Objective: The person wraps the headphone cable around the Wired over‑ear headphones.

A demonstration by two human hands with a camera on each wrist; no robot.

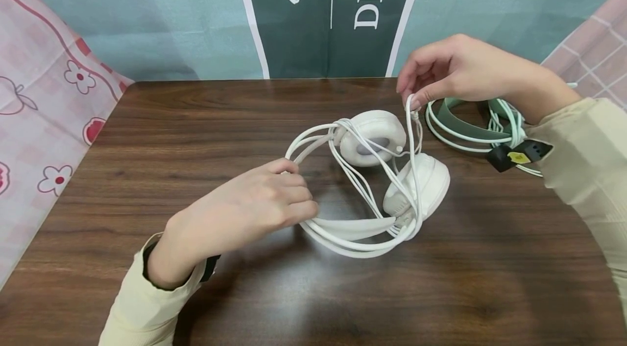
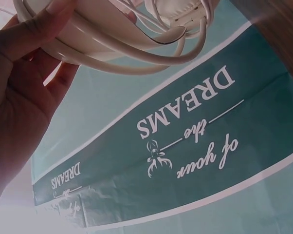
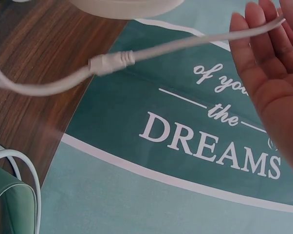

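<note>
White over-ear headphones [image 1: 422, 183] are held over the brown table, their white cable [image 1: 360, 188] looped around the headband and ear cups. My left hand [image 1: 250, 204] grips the headband at its left side, with fingers curled round it and the cable loops. In the left wrist view the thumb lies over the headband [image 2: 107, 31]. Above the right ear cup, my right hand [image 1: 453, 71] pinches a raised stretch of cable between thumb and fingers. The right wrist view shows a small white cable joint [image 3: 111, 63] a short way from those fingertips.
Green headphones [image 1: 458, 120] with a white cable lie at the back right, partly behind the right wrist. A black strap piece with a yellow mark [image 1: 519, 156] is at the right cuff. The wooden table [image 1: 147, 172] ends at a teal printed cloth [image 1: 171, 19].
</note>
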